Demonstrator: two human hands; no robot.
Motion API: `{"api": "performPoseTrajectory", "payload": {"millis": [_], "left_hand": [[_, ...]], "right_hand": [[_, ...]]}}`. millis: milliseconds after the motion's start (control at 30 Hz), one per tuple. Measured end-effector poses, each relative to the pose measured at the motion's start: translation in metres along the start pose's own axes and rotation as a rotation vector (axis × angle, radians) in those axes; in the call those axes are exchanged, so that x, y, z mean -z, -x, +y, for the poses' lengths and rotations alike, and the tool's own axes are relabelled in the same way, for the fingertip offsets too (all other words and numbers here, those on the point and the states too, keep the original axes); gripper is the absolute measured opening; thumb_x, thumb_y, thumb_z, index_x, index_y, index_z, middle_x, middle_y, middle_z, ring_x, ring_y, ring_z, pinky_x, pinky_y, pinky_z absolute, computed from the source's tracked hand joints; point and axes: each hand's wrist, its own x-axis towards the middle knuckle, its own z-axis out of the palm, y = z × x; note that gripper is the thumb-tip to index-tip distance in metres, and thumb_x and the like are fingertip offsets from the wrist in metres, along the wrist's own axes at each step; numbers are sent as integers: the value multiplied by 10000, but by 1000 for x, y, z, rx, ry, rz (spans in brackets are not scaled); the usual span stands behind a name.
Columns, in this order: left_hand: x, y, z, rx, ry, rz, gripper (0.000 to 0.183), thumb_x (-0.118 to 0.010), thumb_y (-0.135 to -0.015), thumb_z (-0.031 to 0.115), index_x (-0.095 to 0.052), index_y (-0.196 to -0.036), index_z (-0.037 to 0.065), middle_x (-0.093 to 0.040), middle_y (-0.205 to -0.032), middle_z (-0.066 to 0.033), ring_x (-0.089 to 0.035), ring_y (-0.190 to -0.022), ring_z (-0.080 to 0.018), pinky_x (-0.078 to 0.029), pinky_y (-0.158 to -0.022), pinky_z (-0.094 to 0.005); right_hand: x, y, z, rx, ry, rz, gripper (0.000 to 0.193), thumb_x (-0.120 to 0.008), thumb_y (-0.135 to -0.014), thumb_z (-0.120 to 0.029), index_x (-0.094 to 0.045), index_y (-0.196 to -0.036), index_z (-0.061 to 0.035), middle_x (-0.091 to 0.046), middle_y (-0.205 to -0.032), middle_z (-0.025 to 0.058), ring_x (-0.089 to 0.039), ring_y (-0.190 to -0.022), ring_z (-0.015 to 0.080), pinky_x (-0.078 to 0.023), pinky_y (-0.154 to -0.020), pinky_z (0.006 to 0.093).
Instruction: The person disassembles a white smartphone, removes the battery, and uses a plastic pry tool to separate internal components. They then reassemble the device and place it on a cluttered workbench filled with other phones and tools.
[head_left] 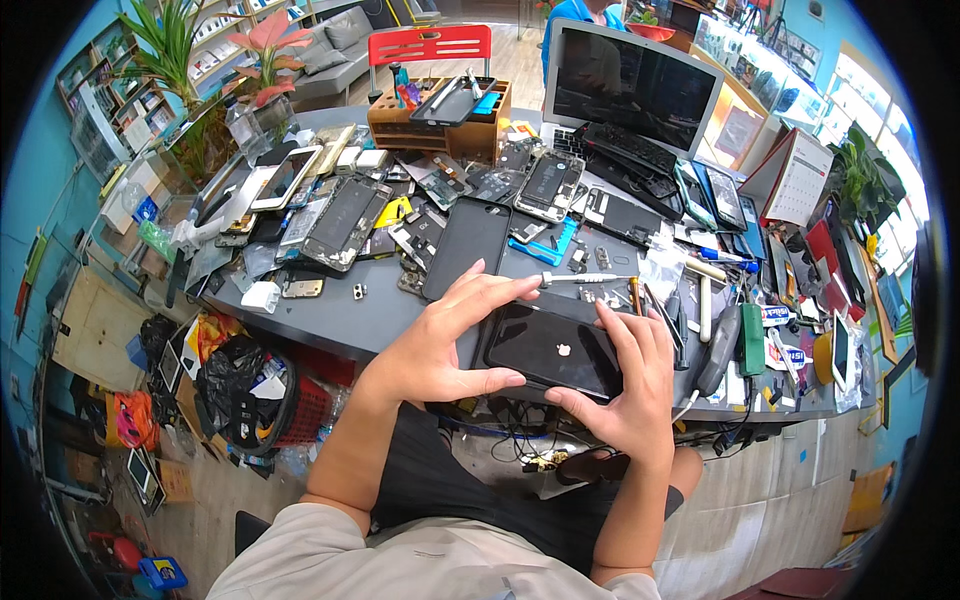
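A black smartphone [553,347] with a small pale mark on its glossy face lies across the near edge of the desk. My left hand [440,335] is curved about its left end, thumb along the near side and fingers by the far side. Around the right end, my right hand [635,375] has its thumb at the near edge and its fingertips at the far edge. A slim white screwdriver [588,278] lies just beyond the phone, close to my left index fingertip. Behind my left hand rests a dark, flat phone-shaped shell [468,245].
Opened phones [345,222] and loose parts crowd the grey desk [350,320]. A laptop [635,85], a wooden organizer [490,122] and a desk calendar [797,172] stand farther back. Tools lie at right, including a green-handled one [751,340]. Below left is a red bin [300,405].
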Motion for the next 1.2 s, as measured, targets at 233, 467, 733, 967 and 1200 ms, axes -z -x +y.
{"api": "performPoseTrajectory", "payload": {"millis": [233, 467, 733, 967, 1200], "left_hand": [[1, 1, 2, -2, -9, 12, 1040, -1032, -829, 305, -589, -1731, 32, -765, -1556, -171, -677, -1530, -363, -253, -1426, -669], [1, 1, 1, -4, -13, 26, 1024, -1021, -831, 307, -602, -1722, 23, -775, -1531, -178, -693, -1514, -355, -271, -1422, -658], [0, 0, 3, 4, -9, 46, 982, -1007, -837, 275, -624, -1705, 22, -789, -1505, -178, -711, -1478, -351, -295, -1417, -639], [0, 2, 2, 34, 3, 94, 843, -952, -908, 206, -654, -1677, 36, -804, -1458, -159, -728, -1430, -339, -334, -1405, -610], [-7, 3, 1, 111, 98, 223, 648, -892, -982, 91, -720, -1607, 66, -824, -1383, -129, -755, -1328, -296, -432, -1356, -545]], "right_hand": [[0, 0, 1, -12, -17, -10, 1078, -1046, -740, -563, -691, -1601, -20, -727, -1337, 161, -669, -1244, 407, -436, -1263, 629], [-2, 2, 4, -9, -27, -15, 1086, -1046, -748, -576, -687, -1612, -24, -731, -1351, 163, -669, -1273, 417, -433, -1263, 629], [-2, 1, 4, -7, -19, -13, 1098, -1051, -732, -566, -688, -1616, -26, -730, -1349, 165, -662, -1265, 417, -430, -1262, 625], [-2, 0, 4, 2, -21, -8, 1109, -1055, -721, -569, -688, -1615, -26, -733, -1362, 165, -667, -1264, 416, -428, -1261, 624], [-3, 1, 5, 1, -15, -6, 1132, -1050, -720, -590, -678, -1625, -22, -740, -1339, 162, -677, -1257, 401, -417, -1270, 618]]}}
